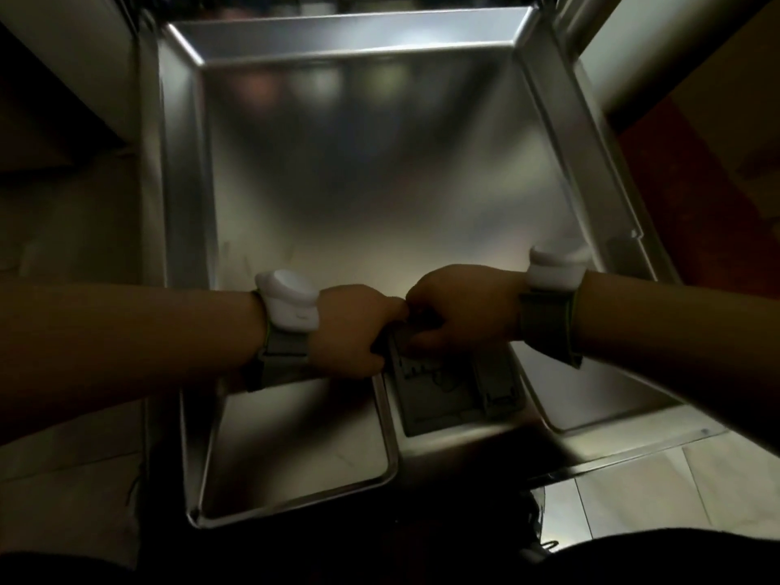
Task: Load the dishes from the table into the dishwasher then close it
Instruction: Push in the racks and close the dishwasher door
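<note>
**Two hands at the detergent compartment, dishwasher door lowered**

One dishwasher door [358, 196], steel-lined, lying open and flat, spreading out beyond and beneath both hands. Judged heavy and rigid on its hinge, with a smooth and probably slippery inner face; best lifted at its near edge, below the wrists, not by the fittings on its panel. No dishes, rack or table in view; loading progress cannot be judged from here.

One grey detergent compartment [439, 390], set into the door just under the knuckles and reaching toward the person. Plastic, light, likely with a sprung lid; a fingertip hold at its upper edge should do, with little force.

One left hand [352, 331], fingers curled at the compartment's upper left corner. Whether it grips the lid or only presses there cannot be told; the frame is dim and blurred.

One right hand [460, 310], touching the left at the knuckles, fingers bent down over the compartment's top edge; its hold is equally unclear.

Two white wrist units, the left wrist unit [289, 299] and the right wrist unit [555, 268], each strapped just behind its hand.
</note>
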A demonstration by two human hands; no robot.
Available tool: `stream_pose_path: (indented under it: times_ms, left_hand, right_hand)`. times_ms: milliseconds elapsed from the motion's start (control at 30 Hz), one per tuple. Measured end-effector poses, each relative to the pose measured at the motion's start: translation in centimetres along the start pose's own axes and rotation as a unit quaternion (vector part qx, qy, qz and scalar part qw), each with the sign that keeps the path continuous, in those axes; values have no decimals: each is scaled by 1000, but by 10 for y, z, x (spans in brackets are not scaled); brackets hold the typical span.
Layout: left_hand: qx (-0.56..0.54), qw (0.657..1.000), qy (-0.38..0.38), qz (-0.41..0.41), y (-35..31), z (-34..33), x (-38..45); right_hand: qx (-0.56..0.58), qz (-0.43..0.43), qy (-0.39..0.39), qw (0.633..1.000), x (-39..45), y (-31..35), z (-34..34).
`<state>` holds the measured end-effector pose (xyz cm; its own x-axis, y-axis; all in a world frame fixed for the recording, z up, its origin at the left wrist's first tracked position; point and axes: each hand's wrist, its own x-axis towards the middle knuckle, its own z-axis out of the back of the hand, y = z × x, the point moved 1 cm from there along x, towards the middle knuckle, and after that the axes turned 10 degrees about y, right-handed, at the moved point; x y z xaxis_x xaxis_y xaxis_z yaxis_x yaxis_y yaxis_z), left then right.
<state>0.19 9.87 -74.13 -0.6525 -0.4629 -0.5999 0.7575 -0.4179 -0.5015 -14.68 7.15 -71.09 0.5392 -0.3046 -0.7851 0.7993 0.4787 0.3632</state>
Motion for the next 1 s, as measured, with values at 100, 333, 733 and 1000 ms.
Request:
stream_pose_path:
  times_ms: [100,333,733,1000]
  left_hand:
    - [17,1000,2,18,3,-5,5]
    - [34,999,-3,-1,5,3,3]
    - [87,989,-118,-1,-11,12,-12]
    - [34,972,-227,-50,-25,38,-44]
  right_hand:
    - [14,-15,-4,1000,3,-1,-2]
    - [27,-21,2,999,-2,1,10]
    - [-14,-18,-42,999,-31,16,16]
    - [-49,4,-200,978,-62,37,32]
